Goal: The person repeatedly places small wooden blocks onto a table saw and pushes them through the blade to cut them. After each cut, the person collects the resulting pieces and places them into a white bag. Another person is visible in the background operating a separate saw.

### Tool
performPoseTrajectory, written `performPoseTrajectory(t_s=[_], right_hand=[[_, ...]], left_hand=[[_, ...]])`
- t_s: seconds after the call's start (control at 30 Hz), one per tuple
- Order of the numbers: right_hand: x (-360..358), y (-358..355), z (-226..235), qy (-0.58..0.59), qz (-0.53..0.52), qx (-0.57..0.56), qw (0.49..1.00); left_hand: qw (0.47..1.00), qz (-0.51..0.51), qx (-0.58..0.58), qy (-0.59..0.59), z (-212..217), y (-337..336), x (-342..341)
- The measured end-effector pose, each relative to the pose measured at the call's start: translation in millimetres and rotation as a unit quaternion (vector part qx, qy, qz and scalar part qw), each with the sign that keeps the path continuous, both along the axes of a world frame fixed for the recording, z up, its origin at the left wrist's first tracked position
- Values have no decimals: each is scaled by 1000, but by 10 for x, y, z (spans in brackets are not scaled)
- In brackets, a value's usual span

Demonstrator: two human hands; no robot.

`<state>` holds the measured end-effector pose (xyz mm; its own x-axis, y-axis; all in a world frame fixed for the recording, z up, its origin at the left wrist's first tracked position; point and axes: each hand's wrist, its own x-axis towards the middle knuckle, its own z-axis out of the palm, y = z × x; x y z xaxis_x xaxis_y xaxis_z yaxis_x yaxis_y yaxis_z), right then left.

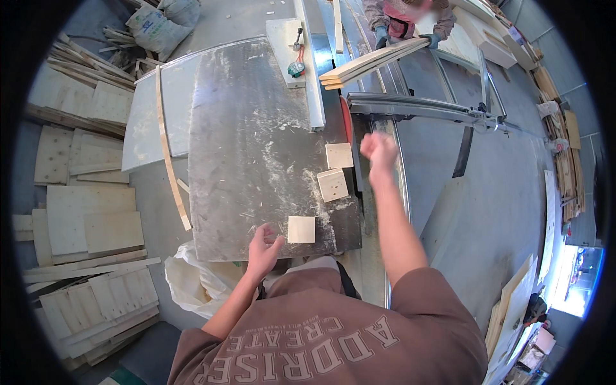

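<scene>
1. At the far left, boards point(94, 221) lie in stacks, with a white sack point(160, 29) near the top.
2. Next comes a long wooden strip point(165, 144), running down past a grey side panel point(144, 131).
3. A white plastic bag point(186, 282) sits just below the near left corner of the dark table point(244, 141).
4. The left hand point(262, 252) is over the table's near edge, fingers loosely curled and partly open, with nothing seen in it.
5. Just beside its thumb, apart from it, a square wood block point(301, 229) lies flat on the table.
6. Farther up and right, a second block point(332, 185) lies turned at an angle, and a third block point(339, 155) lies just above it. Pale sawdust point(289, 147) streaks the tabletop.
7. Beyond them stands a long metal fence point(311, 70); a red piece point(346, 120) shows right of its near end.
8. The right hand point(381, 156) is right of the third block, blurred, its fingers drawn in; whether it has hold of anything, I cannot tell.
9. Above, a co-worker's gloved hands point(433, 40) hold several long planks point(369, 64).
10. At far right, more boards point(513, 308) lean.
</scene>
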<state>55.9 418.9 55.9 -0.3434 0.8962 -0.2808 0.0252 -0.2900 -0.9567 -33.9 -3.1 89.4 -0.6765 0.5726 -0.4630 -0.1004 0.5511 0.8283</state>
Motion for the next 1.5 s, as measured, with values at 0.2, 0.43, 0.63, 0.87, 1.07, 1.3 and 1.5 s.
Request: performPoseTrajectory(t_s=[0.2,0.43,0.63,0.87,1.07,1.3,1.5], right_hand=[[3,-1458,-730,-514,130,239,813],[-159,-1534,-754,-558,131,284,769],[242,-1921,-417,-300,387,396,777],[262,-2076,-405,-252,562,444,650],[-434,-984,-410,-433,475,563,520],[-812,-245,-1014,-567,409,612,370],[-736,-1050,29,-447,534,536,477]], left_hand=[[996,-69,-24,43,-87,269,87],[990,-79,-50,108,-581,379,168],[994,81,-45,64,-1001,220,84],[989,-59,-94,103,-1154,385,185],[990,-38,-113,75,-1145,472,158],[991,-45,-97,85,-1113,481,159],[997,62,-32,-30,-1459,283,202]])
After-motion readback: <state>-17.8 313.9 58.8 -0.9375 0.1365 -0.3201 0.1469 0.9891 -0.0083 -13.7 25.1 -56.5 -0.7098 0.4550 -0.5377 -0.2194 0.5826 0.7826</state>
